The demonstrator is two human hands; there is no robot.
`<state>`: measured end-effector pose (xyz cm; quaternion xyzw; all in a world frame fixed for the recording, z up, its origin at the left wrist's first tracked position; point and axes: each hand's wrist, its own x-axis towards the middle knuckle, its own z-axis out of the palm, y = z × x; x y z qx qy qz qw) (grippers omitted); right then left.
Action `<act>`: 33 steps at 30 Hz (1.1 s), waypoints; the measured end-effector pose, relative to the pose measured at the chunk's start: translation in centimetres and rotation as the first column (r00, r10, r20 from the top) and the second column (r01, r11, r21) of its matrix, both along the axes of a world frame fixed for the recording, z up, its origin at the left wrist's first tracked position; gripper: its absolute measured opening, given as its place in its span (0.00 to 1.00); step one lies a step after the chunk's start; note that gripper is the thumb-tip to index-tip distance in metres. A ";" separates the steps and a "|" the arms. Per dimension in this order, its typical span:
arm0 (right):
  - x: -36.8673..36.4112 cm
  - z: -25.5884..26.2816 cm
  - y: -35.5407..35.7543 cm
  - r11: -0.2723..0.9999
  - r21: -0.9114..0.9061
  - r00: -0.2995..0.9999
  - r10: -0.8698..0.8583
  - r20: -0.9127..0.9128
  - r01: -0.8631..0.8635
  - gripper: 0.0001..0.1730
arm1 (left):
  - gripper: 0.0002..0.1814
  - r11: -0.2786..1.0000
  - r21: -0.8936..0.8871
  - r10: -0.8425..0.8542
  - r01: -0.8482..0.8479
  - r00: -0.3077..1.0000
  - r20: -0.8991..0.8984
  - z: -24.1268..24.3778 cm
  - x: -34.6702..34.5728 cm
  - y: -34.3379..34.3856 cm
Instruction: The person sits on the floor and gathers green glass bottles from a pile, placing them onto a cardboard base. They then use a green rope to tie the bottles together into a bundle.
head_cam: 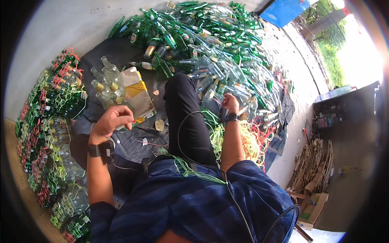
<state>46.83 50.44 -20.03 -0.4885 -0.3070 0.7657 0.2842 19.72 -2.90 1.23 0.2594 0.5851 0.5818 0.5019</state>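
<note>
My left hand [114, 121] is raised beside a group of upright clear glass bottles [110, 85], its fingers curled; whether it holds anything small is unclear. Against these bottles lies a worn cardboard piece with yellow print [138, 94]. Over the near edge of a big heap of green and clear glass bottles [218, 57], my right hand [231, 103] is bent at the fingers, and its grip cannot be made out. Loose green and yellow plastic twine [250, 142] lies below it, with red strands. A bunch of green twine [194, 171] rests across my waist.
Bottles tied with red, green and yellow twine [57, 100] are stacked along the left wall. Dark sheeting [103, 54] covers the floor. Flattened cardboard [313, 167] stands at the right. A black cable runs over my knee and shirt.
</note>
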 end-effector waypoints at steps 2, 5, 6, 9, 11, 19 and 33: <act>1.3 -4.6 0.0 0.999 -0.034 0.997 0.032 0.073 -0.030 0.07 | 0.09 0.979 -0.185 -0.124 0.088 0.974 -0.190 -1.1 0.4 1.3; 6.5 -13.2 2.2 0.996 0.078 0.983 0.039 0.179 -0.054 0.06 | 0.10 0.937 -0.309 -0.272 0.163 0.895 -0.353 -2.6 0.2 3.6; 3.1 -13.2 -2.0 0.996 -0.047 0.983 0.077 0.168 -0.070 0.07 | 0.11 0.917 -0.394 -0.236 0.059 0.877 -0.419 -2.5 0.5 2.1; 5.4 -17.7 -3.7 0.988 -0.041 0.967 0.154 0.202 -0.149 0.10 | 0.11 0.909 -0.417 -0.230 0.027 0.865 -0.445 -3.6 0.3 2.5; 9.4 -20.3 -3.3 0.991 -0.056 0.978 0.132 0.164 -0.124 0.10 | 0.13 0.916 -0.399 -0.248 0.045 0.845 -0.474 -4.5 0.0 3.4; 10.6 -21.3 -9.8 0.988 -0.143 0.915 0.011 0.403 0.051 0.08 | 0.15 0.869 -0.493 -0.350 0.034 0.746 -0.566 -5.7 0.4 3.8; 12.1 -19.9 -10.9 0.968 -0.170 0.867 -0.081 0.492 0.187 0.08 | 0.14 0.777 -0.603 -0.507 0.180 0.748 -0.429 -9.6 0.1 5.6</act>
